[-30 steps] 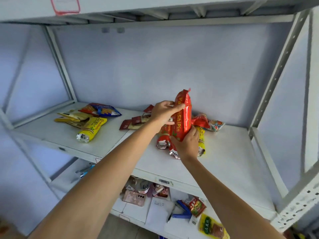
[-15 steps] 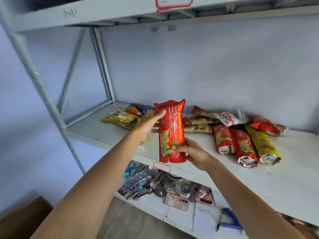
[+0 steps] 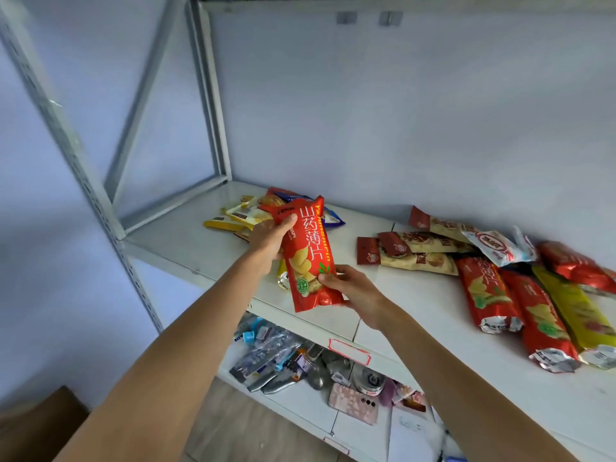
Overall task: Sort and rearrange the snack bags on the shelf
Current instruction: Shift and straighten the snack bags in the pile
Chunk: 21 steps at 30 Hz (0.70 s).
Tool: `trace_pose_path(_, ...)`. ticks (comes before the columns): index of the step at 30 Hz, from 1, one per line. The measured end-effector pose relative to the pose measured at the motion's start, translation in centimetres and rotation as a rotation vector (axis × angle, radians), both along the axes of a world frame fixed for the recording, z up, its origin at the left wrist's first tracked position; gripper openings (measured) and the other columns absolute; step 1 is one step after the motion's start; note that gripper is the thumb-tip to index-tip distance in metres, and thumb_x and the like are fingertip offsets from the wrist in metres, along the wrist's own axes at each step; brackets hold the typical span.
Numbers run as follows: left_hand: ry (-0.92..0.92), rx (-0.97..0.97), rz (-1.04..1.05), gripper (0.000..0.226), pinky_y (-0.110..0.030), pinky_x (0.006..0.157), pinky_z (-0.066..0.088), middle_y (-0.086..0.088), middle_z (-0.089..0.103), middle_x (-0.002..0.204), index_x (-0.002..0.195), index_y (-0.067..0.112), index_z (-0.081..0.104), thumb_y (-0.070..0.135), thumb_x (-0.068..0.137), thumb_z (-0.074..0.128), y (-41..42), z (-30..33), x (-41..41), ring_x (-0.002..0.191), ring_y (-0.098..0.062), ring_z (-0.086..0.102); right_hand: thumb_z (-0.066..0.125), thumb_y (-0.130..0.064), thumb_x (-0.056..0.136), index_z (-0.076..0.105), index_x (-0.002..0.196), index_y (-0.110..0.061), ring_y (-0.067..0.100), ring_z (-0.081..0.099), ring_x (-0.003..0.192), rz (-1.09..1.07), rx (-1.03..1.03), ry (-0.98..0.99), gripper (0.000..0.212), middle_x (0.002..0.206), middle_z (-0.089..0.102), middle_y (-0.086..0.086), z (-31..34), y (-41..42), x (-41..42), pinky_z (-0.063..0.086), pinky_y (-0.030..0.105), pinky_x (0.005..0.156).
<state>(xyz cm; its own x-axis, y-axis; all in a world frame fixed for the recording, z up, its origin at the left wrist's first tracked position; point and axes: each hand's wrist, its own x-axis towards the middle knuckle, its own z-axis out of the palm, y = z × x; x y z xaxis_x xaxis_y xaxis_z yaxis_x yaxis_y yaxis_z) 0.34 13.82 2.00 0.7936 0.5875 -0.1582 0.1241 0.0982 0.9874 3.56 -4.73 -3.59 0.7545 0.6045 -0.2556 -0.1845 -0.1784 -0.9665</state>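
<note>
- Left hand grips the upper left edge of the red snack bag, fingers curled over its top corner; half a second ago it held the same bag in the same way.
- Compared with that earlier frame, the bag now tilts with its top leaning left, where before it stood nearly upright, and it sits closer to the yellow and blue pile at the left end of the shelf.
- Behind the left hand, that pile is partly hidden by the hand and the bag, so its separate packets are hard to count.
- Right hand pinches the bag's lower right edge, thumb on the front and fingers behind it; the bag hangs above the shelf's front edge, clear of the board.
- Right of the right hand lie brown packets, a white packet, then red bags and a yellow bag; they appear spread as before.
- Far right, the outermost bags are cut off by the frame edge.
- Below the hands, the lower shelf holds a jumble of small items too blurred to name, apart from a pink phone.
</note>
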Motion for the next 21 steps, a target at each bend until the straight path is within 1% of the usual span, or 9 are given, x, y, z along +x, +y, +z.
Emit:
trace_pose_path(2, -0.008, 0.023, 0.04, 0.039, -0.037, 0.075, 0.053, -0.006, 0.067, 0.108, 0.101, 0.014, 0.058, 0.046, 0.082, 0.069, 1.9, -0.2, 1.4, 0.093, -0.023, 0.063, 0.074, -0.033, 0.08, 0.045, 0.134, -0.018, 0.021, 0.06, 0.112, 0.054, -0.068, -0.063, 0.062, 0.123, 0.059, 0.005, 0.0, 1.8, 1.3, 0.051, 0.037, 0.095)
trace_pose_path(4, -0.002, 0.059, 0.059, 0.036, -0.041, 0.081, 0.054, -0.009, 0.068, 0.112, 0.091, 0.016, 0.057, 0.049, 0.083, 0.066, 3.7, -0.3, 2.8, 0.094, -0.025, 0.065, 0.075, -0.027, 0.081, 0.044, 0.131, -0.021, 0.017, 0.06, 0.105, 0.068, -0.081, -0.094, 0.059, 0.118, 0.058, 0.003, 0.1, 3.5, 2.4, 0.052, 0.029, 0.085)
trace_pose_path(7, -0.003, 0.068, 0.055, 0.038, -0.038, 0.077, 0.051, -0.01, 0.068, 0.115, 0.092, 0.016, 0.056, 0.052, 0.084, 0.064, 5.9, -0.5, 4.8, 0.094, -0.024, 0.063, 0.077, -0.018, 0.078, 0.047, 0.125, -0.018, 0.01, 0.062, 0.092, 0.004, -0.055, -0.086, 0.055, 0.109, 0.06, 0.001, 0.0, 6.0, 4.1, 0.052, 0.022, 0.074)
trace_pose_path(11, 0.053, -0.035, 0.01, 0.057, -0.039, 0.075, 0.052, -0.011, 0.064, 0.121, 0.121, 0.004, 0.054, 0.047, 0.085, 0.065, 9.2, -0.8, 7.3, 0.11, -0.029, 0.062, 0.08, -0.023, 0.074, 0.052, 0.122, -0.008, 0.019, 0.067, 0.098, -0.113, -0.068, -0.012, 0.057, 0.114, 0.067, 0.009, -0.5, 8.7, 6.3, 0.054, 0.031, 0.083)
trace_pose_path(13, 0.093, -0.071, -0.07, 0.059, -0.039, 0.079, 0.052, -0.014, 0.061, 0.128, 0.128, 0.004, 0.051, 0.044, 0.087, 0.064, 11.1, -0.9, 8.8, 0.113, -0.031, 0.061, 0.079, -0.021, 0.076, 0.054, 0.122, -0.006, 0.022, 0.067, 0.098, -0.17, -0.043, 0.054, 0.055, 0.115, 0.068, 0.013, -0.7, 10.1, 7.6, 0.056, 0.028, 0.078)
trace_pose_path(16, 0.143, -0.054, -0.154, 0.055, -0.039, 0.08, 0.055, -0.012, 0.06, 0.13, 0.13, 0.006, 0.049, 0.044, 0.09, 0.059, 13.7, -1.0, 11.0, 0.113, -0.032, 0.061, 0.077, -0.018, 0.078, 0.058, 0.113, -0.01, 0.019, 0.065, 0.091, -0.207, -0.068, 0.072, 0.041, 0.107, 0.069, 0.01, -0.1, 12.6, 9.3, 0.054, 0.026, 0.076)
trace_pose_path(18, 0.18, -0.005, -0.179, 0.051, -0.036, 0.068, 0.055, -0.008, 0.063, 0.123, 0.126, 0.007, 0.053, 0.045, 0.093, 0.055, 15.7, -0.8, 12.2, 0.105, -0.03, 0.064, 0.076, -0.019, 0.078, 0.063, 0.105, -0.013, 0.015, 0.065, 0.083, -0.254, -0.053, 0.058, 0.031, 0.098, 0.07, 0.006, 0.6, 14.6, 10.9, 0.052, 0.028, 0.077)
trace_pose_path(19, 0.201, 0.036, -0.186, 0.051, -0.036, 0.065, 0.055, -0.009, 0.065, 0.12, 0.124, 0.006, 0.056, 0.047, 0.093, 0.053, 16.6, -0.7, 12.7, 0.099, -0.029, 0.066, 0.077, -0.02, 0.077, 0.064, 0.104, -0.013, 0.015, 0.066, 0.083, -0.299, -0.038, 0.057, 0.03, 0.096, 0.071, 0.005, 0.9, 15.7, 11.9, 0.053, 0.031, 0.08)
trace_pose_path(21, 0.224, 0.147, -0.188, 0.052, -0.04, 0.073, 0.057, -0.011, 0.066, 0.114, 0.122, 0.004, 0.059, 0.048, 0.095, 0.049, 18.4, -0.3, 14.1, 0.094, -0.026, 0.066, 0.081, -0.03, 0.071, 0.065, 0.104, -0.013, 0.018, 0.068, 0.089, -0.433, -0.052, 0.056, 0.041, 0.098, 0.072, 0.004, 1.4, 18.3, 14.3, 0.056, 0.037, 0.088)
